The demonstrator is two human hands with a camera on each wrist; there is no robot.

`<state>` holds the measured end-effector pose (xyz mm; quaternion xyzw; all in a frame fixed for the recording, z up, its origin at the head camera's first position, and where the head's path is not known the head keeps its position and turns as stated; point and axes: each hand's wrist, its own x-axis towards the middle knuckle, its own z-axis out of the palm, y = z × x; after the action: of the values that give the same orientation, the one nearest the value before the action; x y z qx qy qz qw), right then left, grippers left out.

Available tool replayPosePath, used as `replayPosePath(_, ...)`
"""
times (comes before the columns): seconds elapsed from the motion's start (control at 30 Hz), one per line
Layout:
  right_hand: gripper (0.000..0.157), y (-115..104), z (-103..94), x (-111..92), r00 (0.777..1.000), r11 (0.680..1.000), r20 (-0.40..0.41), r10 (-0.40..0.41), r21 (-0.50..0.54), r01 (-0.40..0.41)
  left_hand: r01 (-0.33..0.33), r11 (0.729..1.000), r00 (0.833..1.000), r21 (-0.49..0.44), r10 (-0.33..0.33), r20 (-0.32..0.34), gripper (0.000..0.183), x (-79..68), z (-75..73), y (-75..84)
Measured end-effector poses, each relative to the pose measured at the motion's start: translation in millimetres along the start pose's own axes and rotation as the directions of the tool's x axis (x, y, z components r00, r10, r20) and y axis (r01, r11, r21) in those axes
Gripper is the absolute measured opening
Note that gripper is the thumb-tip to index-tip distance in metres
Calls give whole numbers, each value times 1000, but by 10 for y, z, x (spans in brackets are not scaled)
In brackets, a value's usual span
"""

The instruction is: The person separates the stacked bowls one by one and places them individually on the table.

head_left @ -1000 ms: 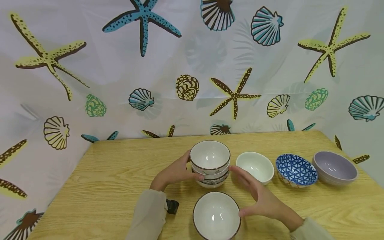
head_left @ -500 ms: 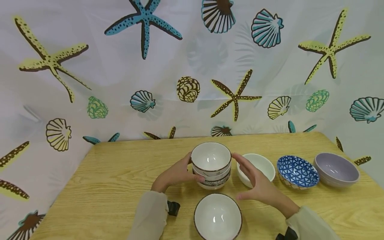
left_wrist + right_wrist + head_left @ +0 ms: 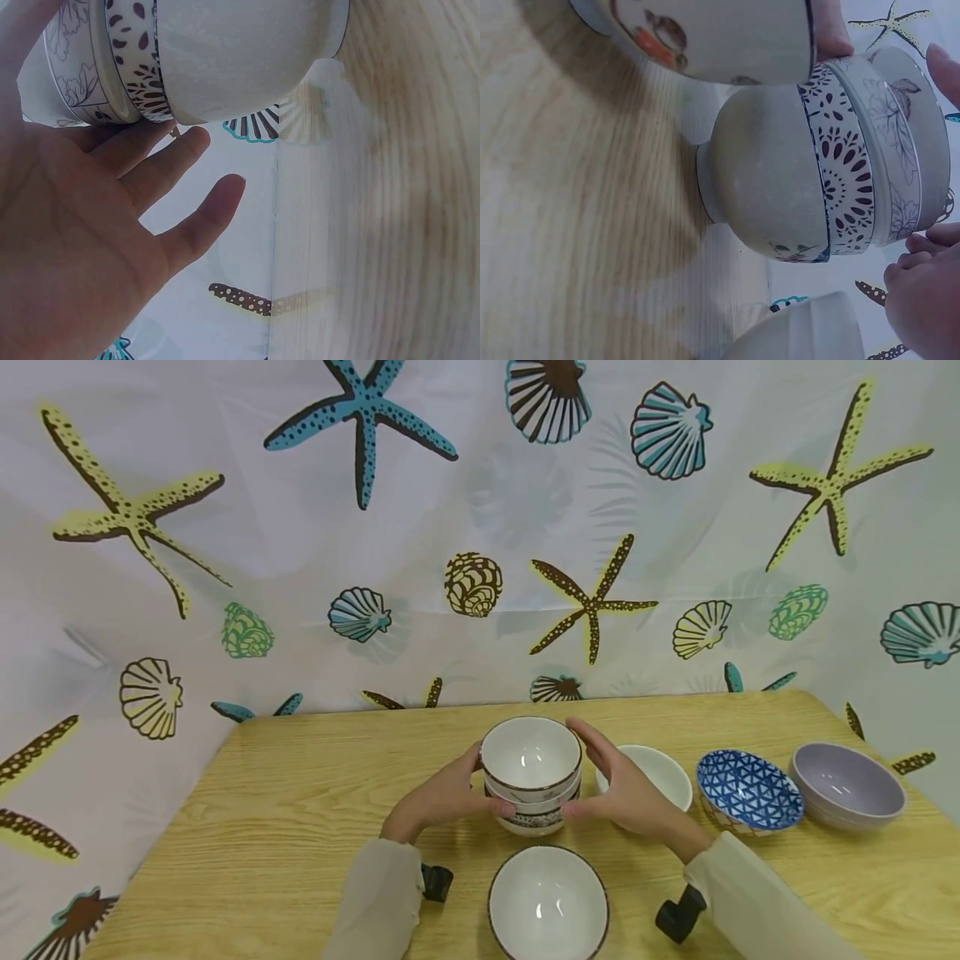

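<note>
A stack of nested white bowls (image 3: 531, 760) stands mid-table, its lowest bowl banded with dark petal patterns (image 3: 844, 172). From the left, my left hand (image 3: 446, 797) holds the stack, thumb on the front and index finger behind. Two of its fingers (image 3: 217, 210) extend free beneath the patterned band. On the opposite side my right hand (image 3: 622, 789) curves around the stack, thumb across its front right and fingers beside the upper rim. Another brown-rimmed white bowl (image 3: 547, 906) sits in front of the stack, nearer me.
To the right, a plain white bowl (image 3: 660, 772) lies partly behind my right hand. Further right are a blue-patterned bowl (image 3: 750, 789) and a lilac bowl (image 3: 847, 785). A shell-and-starfish cloth (image 3: 420, 643) hangs behind the wooden table (image 3: 300, 827).
My right hand has moved up and left from beside the front bowl to the stack's right side. My left hand keeps its hold, and the bowls stay in place.
</note>
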<state>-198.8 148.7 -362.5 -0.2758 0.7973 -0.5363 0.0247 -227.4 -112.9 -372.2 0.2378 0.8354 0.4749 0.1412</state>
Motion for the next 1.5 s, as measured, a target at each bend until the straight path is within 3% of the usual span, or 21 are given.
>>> replayPosePath(0.6,120,71,23,264,997,999,72,11,40,-14,-4,1000,1000,4,4,7,108,-12,-5,-8)
replayPosePath(0.93,124,80,30,326,995,994,83,62,85,-69,-30,1000,999,0,30,16,107,-23,-9,20)
replayPosePath(1.5,108,100,115,308,999,997,-11,43,66,-42,-63,998,998,18,63,26,107,-16,-22,12)
